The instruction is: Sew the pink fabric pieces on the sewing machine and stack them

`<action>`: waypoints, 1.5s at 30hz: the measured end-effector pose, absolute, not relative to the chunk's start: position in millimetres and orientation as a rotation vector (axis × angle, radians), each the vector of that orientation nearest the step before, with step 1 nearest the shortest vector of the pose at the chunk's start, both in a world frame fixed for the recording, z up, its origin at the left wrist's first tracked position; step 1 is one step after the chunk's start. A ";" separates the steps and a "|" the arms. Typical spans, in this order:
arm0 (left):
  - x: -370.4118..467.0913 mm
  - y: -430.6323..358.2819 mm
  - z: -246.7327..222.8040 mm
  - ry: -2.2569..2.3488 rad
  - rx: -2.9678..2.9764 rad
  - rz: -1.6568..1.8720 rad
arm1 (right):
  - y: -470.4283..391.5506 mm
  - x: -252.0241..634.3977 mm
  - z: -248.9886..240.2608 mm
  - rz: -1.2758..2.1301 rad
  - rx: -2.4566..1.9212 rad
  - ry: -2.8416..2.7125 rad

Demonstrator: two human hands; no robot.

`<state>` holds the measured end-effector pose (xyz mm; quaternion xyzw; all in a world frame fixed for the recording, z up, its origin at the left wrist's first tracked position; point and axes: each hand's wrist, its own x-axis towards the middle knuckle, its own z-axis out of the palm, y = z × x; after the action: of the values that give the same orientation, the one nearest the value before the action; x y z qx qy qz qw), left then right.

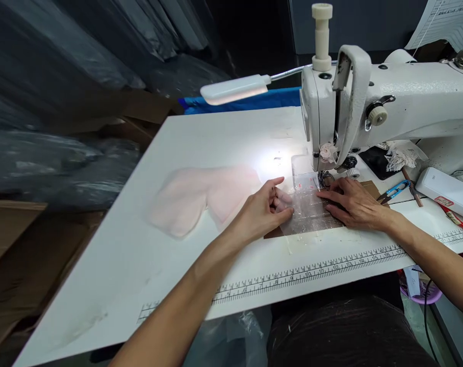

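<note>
Recorded at a white worktable (112, 265), before a white sewing machine (415, 97): left hand (262, 209), placed at the left edge of a sheer cloth (306, 201), with thumb and index finger held well apart and the remaining fingers curled inward, touching the cloth and partly veiled by it; could not tell whether pinching it or only steadying it. Entered next: right hand (348, 204), laid palm down on the right part of the same cloth, fingers slightly bent and a little spread, fingertips resting on the cloth just beside the presser foot (322, 179), gripping nothing visible. Found the sheer cloth spread on the table, directly at the presser foot and between both hands. Listed left of it: a pale pink two-lobed piece (204, 196), lying flat, partly behind the left wrist. Among containers, noted a purple basket (435, 296) below the table's right edge, holding a pale item (412, 280) and other contents too small to identify; also a cardboard box (17, 270) at far left, contents too dark to read, near crumpled clear plastic (63, 165). Catalogued right of the machine's needle: lace (403, 159) on a dark pad (377, 165), blue-handled snips (395, 190), and a white device (447, 189) bearing a red label. Logged along the near edge: a printed ruler scale (308, 275).
</note>
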<state>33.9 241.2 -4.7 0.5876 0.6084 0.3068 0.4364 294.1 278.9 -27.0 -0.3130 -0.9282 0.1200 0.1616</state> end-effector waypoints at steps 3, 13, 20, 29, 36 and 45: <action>33.4 241.0 -4.1 1.516 1.469 0.762 | 280.7 299.4 -27.0 0.455 -0.816 -2.572; 37.1 240.5 -3.0 1.511 1.472 0.767 | 282.6 300.2 -32.0 0.433 -0.738 -2.571; 33.8 240.3 -4.2 1.494 1.519 0.744 | 281.3 302.1 -26.4 0.513 -0.762 -2.579; 36.7 238.9 1.3 1.504 1.489 0.726 | 279.7 298.7 -26.9 0.432 -0.829 -2.635; 36.9 239.9 -1.4 1.538 1.418 0.787 | 272.9 289.7 -19.6 0.318 -0.980 -2.695; 37.2 239.2 -0.7 1.562 1.412 0.788 | 277.0 299.9 -24.8 0.512 -0.866 -2.551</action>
<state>37.2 239.2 -0.7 0.5663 0.6267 0.3163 0.4319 299.9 277.0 -24.8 -0.3096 -0.9117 0.1830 0.1985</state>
